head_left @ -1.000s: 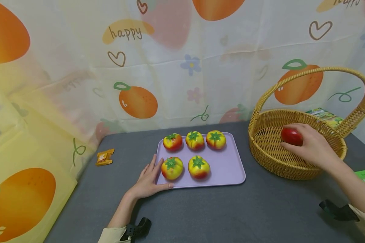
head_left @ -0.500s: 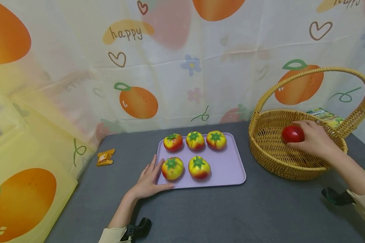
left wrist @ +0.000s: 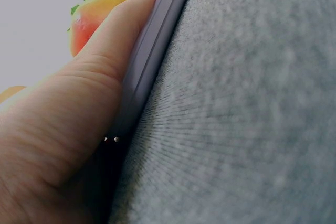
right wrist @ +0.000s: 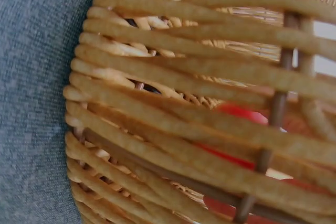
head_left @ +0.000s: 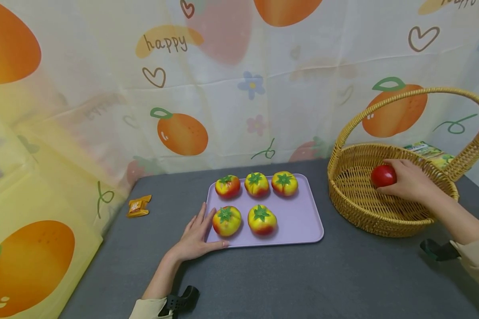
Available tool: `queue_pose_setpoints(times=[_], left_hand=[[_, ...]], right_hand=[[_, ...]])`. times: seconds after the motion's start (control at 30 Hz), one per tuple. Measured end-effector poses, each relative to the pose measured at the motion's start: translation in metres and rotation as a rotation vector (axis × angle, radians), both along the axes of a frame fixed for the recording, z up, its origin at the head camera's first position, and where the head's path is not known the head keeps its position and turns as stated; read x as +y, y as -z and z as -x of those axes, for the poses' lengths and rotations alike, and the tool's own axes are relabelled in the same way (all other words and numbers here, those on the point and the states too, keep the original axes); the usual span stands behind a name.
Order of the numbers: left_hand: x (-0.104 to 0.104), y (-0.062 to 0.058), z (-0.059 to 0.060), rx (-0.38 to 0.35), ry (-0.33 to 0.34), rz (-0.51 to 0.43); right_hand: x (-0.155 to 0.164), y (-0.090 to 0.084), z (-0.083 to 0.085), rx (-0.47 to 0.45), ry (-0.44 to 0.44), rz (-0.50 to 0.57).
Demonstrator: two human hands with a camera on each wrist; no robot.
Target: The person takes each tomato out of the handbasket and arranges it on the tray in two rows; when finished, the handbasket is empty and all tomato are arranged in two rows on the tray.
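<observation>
In the head view, my right hand [head_left: 409,179] reaches into the wicker basket [head_left: 383,226] at the right. Its thumb and fingers grip a shiny red round fruit [head_left: 383,176] inside, close over the woven bottom. Through the basket wall in the right wrist view, parts of the red fruit [right wrist: 241,114] show between the strands. My left hand [head_left: 193,239] rests with extended fingers on the left edge of a lilac tray [head_left: 299,221], its thumb [left wrist: 118,35] lying along the front rim. Several yellow-and-red tomato-like fruits [head_left: 262,220] with green star-shaped tops sit on that tray in two rows.
A small orange-wrapped snack [head_left: 139,206] lies on the dark grey tabletop [head_left: 287,283] at the left. The basket's tall handle [head_left: 419,91] arches over its opening. Behind the basket is a colourful packet [head_left: 429,153]. A fruit-printed cloth [head_left: 223,102] hangs along the back.
My right hand has settled slightly within the basket, still gripping the red fruit, which has turned a little; the right forearm has shifted up. My left hand has stayed on the tray.
</observation>
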State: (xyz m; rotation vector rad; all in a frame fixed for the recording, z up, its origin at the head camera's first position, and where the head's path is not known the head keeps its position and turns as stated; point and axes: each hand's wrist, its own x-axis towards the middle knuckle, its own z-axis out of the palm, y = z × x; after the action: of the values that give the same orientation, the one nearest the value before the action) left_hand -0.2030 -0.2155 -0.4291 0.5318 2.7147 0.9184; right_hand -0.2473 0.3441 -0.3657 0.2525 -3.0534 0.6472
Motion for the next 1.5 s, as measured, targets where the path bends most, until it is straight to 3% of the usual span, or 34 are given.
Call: queue_pose_setpoints(times=[0.73,1.07,1.5], left_hand=[[0.001,0.000,0.000,0.000,-0.005,0.009],[0.000,0.001,0.000,0.012,-0.004,0.010],[-0.001,0.003,0.002,0.013,-0.009,0.019]], right_hand=[[0.002,0.002,0.009,0.015,-0.041,-0.037],[-0.003,-0.001,0.000,0.017,-0.026,0.020],[-0.022,-0.011,-0.025,-0.047,0.021,0.117]])
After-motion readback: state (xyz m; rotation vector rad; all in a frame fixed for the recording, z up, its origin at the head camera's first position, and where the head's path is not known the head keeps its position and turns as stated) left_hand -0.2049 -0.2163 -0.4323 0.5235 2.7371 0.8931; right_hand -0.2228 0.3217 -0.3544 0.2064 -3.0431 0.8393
